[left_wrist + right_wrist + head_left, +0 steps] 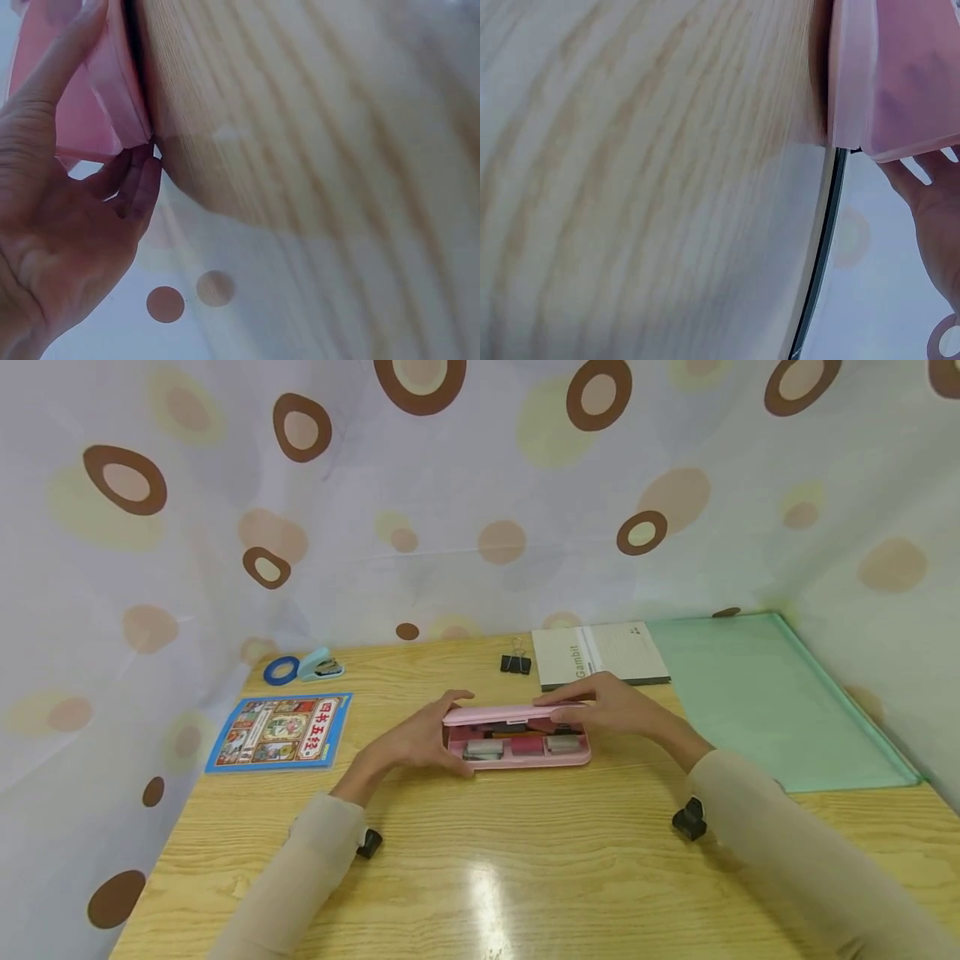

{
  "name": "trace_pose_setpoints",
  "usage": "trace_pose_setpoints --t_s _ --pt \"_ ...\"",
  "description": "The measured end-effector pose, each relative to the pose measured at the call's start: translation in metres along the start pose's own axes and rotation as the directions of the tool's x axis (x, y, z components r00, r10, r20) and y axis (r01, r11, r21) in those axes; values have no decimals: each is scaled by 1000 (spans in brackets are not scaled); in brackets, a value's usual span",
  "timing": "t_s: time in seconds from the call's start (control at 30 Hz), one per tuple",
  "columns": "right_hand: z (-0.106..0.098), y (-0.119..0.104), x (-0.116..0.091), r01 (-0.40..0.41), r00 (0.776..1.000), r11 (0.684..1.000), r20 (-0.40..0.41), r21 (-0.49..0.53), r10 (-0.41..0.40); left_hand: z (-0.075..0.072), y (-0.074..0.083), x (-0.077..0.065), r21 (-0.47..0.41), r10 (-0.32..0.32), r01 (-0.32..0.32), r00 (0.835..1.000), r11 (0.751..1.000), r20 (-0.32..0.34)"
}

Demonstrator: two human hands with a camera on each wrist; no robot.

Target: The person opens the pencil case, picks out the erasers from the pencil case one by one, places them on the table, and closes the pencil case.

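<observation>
A pink pencil case (531, 762) lies on the wooden table with its lid (487, 714) tilted partway up along the front. Inside, small pale blocks (486, 749) and a pink one (527, 745) sit in the front row, with dark and orange slim items behind. My left hand (420, 737) grips the left end, thumb at the front and fingers around the back; in the left wrist view the fingertips reach the case's corner. At the right end, my right hand (618, 706) holds the lid, fingers over its top and thumb at its front edge.
Behind the case are a black binder clip (515, 663) and a notebook (600, 653). To the left lie a blue-edged book (281, 732), blue tape roll (281, 671) and light-blue stapler (318, 665). A green glass-like mat (772, 702) covers the right side. Patterned curtain encloses the table.
</observation>
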State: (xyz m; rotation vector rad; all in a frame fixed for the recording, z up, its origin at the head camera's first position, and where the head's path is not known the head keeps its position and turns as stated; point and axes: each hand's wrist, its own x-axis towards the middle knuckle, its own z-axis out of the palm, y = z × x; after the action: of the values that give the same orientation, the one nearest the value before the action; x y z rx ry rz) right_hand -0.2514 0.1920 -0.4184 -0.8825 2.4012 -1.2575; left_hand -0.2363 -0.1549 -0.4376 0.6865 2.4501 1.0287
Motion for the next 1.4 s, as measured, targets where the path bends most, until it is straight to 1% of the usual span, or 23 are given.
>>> trace_pose_setpoints --t_s 0.07,0.2,0.3,0.37,0.43,0.53,0.57,0.63,0.73,0.8,0.83,0.93,1.1,1.17,1.3,1.4 --pt "0 1 -2 14 1000 999 -2 32 -14 1 0 -2 -27 6 -6 1000 1000 5" --pt "-1 1 -2 7 1000 999 -27 45 -5 4 0 -7 4 -19 19 1000 1000 -15" --pt "-2 3 1 -20 997 1000 -80 20 21 5 -1 -11 27 -24 25 999 999 -36" --pt "-3 6 2 -29 990 1000 -138 9 30 6 -3 -14 24 -15 16 999 1000 -41" --pt "-5 9 3 -43 977 999 -210 20 46 5 -5 -17 7 -10 10 999 1000 -42" --pt "-8 16 5 -72 944 996 -318 51 85 3 -7 -22 -14 -53 52 998 999 -47" --pt "-9 19 6 -90 932 994 -346 62 106 2 -8 -23 -25 -63 62 997 998 -48" --pt "-11 24 9 -136 913 989 -378 65 150 1 -8 -25 -46 -68 66 997 997 -47" --pt "-12 27 15 -214 905 976 -371 25 208 0 -10 -26 -69 -47 44 998 997 -45" --pt "-11 28 18 -272 902 962 -350 -8 252 0 -11 -26 -81 -32 28 998 996 -47" --pt "-11 29 19 -296 901 955 -337 -19 272 0 -12 -25 -82 -35 31 998 996 -48" --pt "-10 31 21 -347 898 937 -305 -43 318 0 -13 -24 -94 -23 19 999 995 -35" --pt "-14 29 15 -361 903 931 -270 -58 333 -3 -9 -20 -72 -29 30 999 997 19" --pt "-15 27 11 -358 905 932 -264 -51 334 -5 -7 -19 -59 -43 45 998 997 37" --pt "-15 21 2 -358 896 933 -296 -41 331 -10 -5 -18 -82 -44 49 997 995 70" --pt "-12 19 -4 -337 890 940 -341 -49 301 -13 -6 -16 -134 -47 61 993 989 106"
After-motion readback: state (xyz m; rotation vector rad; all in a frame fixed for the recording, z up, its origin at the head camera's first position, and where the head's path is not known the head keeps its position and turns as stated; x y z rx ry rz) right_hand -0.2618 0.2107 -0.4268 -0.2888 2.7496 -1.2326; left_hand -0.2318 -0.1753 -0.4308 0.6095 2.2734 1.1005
